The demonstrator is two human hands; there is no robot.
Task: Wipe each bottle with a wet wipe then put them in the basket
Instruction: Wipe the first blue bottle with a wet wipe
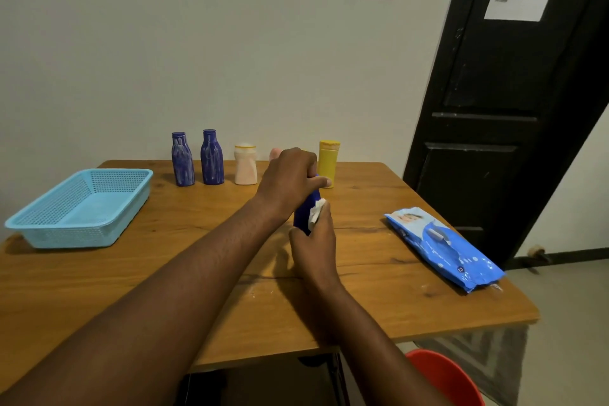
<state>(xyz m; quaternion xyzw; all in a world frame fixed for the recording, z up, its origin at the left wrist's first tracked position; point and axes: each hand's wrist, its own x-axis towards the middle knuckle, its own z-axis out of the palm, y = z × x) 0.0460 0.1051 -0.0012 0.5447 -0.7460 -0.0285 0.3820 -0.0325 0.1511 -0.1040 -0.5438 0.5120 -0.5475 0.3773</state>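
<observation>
My left hand (290, 178) grips the top of a blue bottle (304, 212) held over the middle of the wooden table (197, 273). My right hand (314, 244) holds a white wet wipe (317, 212) against the bottle's side. Most of the bottle is hidden by both hands. Along the far edge stand two streaked blue bottles (183, 159) (212, 156), a pale pink bottle (245, 164), a yellow bottle (328, 161) and a pink one (275, 153) mostly hidden behind my left hand. The light blue basket (49, 227) sits at the left with nothing visible in it.
A blue pack of wet wipes (443, 249) lies on the table's right side. A black door (494, 92) stands beyond the table's right corner. An orange-red bucket (448, 379) sits on the floor below the front right edge.
</observation>
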